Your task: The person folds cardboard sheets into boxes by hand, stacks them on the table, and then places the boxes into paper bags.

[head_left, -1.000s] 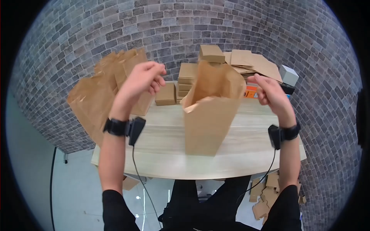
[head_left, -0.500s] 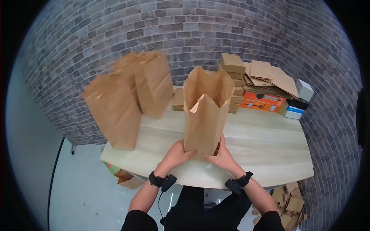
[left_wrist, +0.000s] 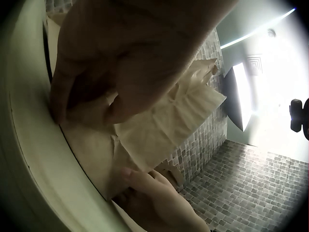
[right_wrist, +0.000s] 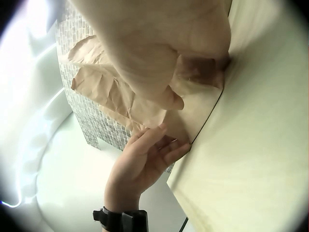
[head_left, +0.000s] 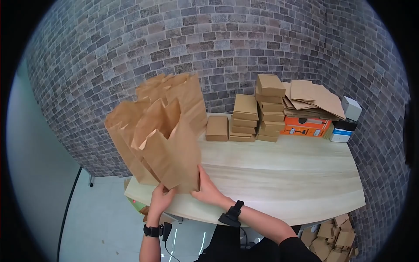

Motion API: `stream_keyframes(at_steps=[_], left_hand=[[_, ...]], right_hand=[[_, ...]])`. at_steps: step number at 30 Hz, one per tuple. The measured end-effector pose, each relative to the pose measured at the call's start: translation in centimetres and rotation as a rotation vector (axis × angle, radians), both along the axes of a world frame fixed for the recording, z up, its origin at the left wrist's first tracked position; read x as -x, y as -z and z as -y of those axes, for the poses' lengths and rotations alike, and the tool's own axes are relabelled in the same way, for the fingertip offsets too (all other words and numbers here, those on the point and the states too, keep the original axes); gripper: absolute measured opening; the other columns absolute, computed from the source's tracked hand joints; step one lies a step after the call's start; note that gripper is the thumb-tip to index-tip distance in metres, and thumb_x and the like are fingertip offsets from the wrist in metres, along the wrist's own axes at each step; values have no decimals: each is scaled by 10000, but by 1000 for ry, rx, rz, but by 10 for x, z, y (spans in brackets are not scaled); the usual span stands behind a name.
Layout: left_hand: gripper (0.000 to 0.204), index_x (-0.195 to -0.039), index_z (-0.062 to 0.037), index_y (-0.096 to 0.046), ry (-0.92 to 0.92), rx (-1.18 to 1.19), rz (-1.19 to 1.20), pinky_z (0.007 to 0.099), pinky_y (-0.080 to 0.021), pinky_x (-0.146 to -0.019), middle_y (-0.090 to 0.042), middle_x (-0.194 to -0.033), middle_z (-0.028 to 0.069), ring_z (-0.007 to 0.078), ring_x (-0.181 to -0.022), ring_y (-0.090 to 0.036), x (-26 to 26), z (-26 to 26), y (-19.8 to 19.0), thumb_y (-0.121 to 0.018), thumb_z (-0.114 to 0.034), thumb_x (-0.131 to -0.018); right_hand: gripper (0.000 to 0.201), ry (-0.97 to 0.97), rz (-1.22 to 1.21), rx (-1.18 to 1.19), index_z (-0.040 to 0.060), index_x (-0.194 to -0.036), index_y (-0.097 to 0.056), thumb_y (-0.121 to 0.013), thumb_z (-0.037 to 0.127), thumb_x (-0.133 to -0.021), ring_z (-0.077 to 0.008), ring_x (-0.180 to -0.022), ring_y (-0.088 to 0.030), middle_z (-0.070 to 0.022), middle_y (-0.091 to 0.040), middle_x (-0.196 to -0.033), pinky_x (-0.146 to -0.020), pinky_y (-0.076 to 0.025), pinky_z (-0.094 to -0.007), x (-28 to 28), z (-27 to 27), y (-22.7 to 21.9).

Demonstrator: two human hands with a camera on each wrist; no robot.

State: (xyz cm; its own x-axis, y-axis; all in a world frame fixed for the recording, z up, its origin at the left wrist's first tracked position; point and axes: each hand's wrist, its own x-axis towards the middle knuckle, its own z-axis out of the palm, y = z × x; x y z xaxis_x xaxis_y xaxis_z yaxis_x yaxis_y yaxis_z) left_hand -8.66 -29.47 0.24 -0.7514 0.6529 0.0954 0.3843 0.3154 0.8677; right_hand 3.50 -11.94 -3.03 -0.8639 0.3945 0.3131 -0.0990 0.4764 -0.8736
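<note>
An upright open-topped brown paper bag [head_left: 176, 159] stands at the left front of the table, close against other paper bags. My left hand [head_left: 161, 200] grips its lower left corner, thumb on the front. On the lower right side my right hand [head_left: 208, 191] holds it between thumb and fingers. In the left wrist view, the left hand [left_wrist: 120, 53] covers part of the bag [left_wrist: 154, 130], and the right hand [left_wrist: 159, 200] is on the far corner. The right wrist view shows the right hand [right_wrist: 169, 43] and left hand [right_wrist: 137, 166] at the bag's base [right_wrist: 193, 113].
More paper bags [head_left: 190, 94] stand behind and left. Along the table's back are small cardboard boxes [head_left: 244, 107], an orange box [head_left: 305, 126] with flat cardboard [head_left: 323, 100] on top, and a white box [head_left: 351, 108]. Cardboard pieces [head_left: 334, 238] lie on the floor at right.
Both hands came down from beside the bag's top to its base and took hold. The bag has since moved left across the table, up to the other bags.
</note>
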Motion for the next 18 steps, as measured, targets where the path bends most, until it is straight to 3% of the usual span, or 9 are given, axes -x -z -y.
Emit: stream_keyframes(at_steps=[4,7,9,10,12,14,16,18], left_hand=[[383,-1197,50,-587,-40,14,21,350,-515,-871,-703,-1035,196,264,-969,-687,9,11,7,-654,-119,-860],[359,-1209,59,-575,-128,-175,-6,358,-502,-901,-686,-1090,181,264,-987,-673,4,12,21,-617,-59,-873],[349,-1222,67,-559,-470,-313,-193,364,-493,-916,-662,-1104,155,263,-978,-657,-13,17,26,-597,-21,-887],[349,-1222,67,-559,-457,-310,-195,364,-493,-916,-662,-1104,155,263,-978,-657,-17,24,29,-597,-21,-887],[287,-1176,68,-567,-496,-409,-59,325,-517,-831,-644,-1048,128,226,-915,-645,-27,42,38,-596,-23,-905],[206,-1123,46,-584,-463,-456,102,271,-515,-735,-635,-975,95,166,-850,-630,-42,57,51,-565,-9,-925],[138,-1052,24,-606,-380,-490,72,236,-496,-623,-633,-879,72,122,-730,-614,-60,67,71,-539,6,-933],[124,-1025,37,-624,-304,-452,160,223,-486,-568,-640,-837,68,99,-641,-592,-84,72,79,-556,-39,-955]], right_hand=[[1034,6,4,6,-49,-1506,-41,-713,104,-735,-429,-1401,-292,-334,-265,-1477,-1167,-261,-418,13,10,8],[1024,15,8,-32,-48,-1507,-34,-715,118,-760,-410,-1398,-305,-316,-277,-1483,-1143,-316,-432,19,11,8],[1002,-97,-113,76,-4,-1526,-41,-714,141,-797,-376,-1389,-337,-271,-296,-1497,-1079,-413,-425,19,9,5],[1002,-85,-116,80,-4,-1526,-41,-714,141,-797,-376,-1389,-337,-271,-296,-1497,-1079,-413,-425,14,1,-6],[883,-159,46,147,52,-1524,-182,-711,153,-824,-341,-1344,-411,-224,-308,-1504,-1001,-488,-399,-9,-31,-37],[681,46,160,0,69,-1439,-393,-701,156,-837,-295,-1255,-512,-206,-421,-1431,-947,-510,-374,-16,-84,-26],[479,229,90,-126,46,-1308,-540,-669,146,-858,-246,-1118,-606,-160,-598,-1236,-896,-519,-353,-41,-141,-46],[418,392,-44,-214,26,-1224,-610,-646,180,-836,-251,-955,-634,-150,-649,-1079,-875,-504,-355,-68,-195,-79]])
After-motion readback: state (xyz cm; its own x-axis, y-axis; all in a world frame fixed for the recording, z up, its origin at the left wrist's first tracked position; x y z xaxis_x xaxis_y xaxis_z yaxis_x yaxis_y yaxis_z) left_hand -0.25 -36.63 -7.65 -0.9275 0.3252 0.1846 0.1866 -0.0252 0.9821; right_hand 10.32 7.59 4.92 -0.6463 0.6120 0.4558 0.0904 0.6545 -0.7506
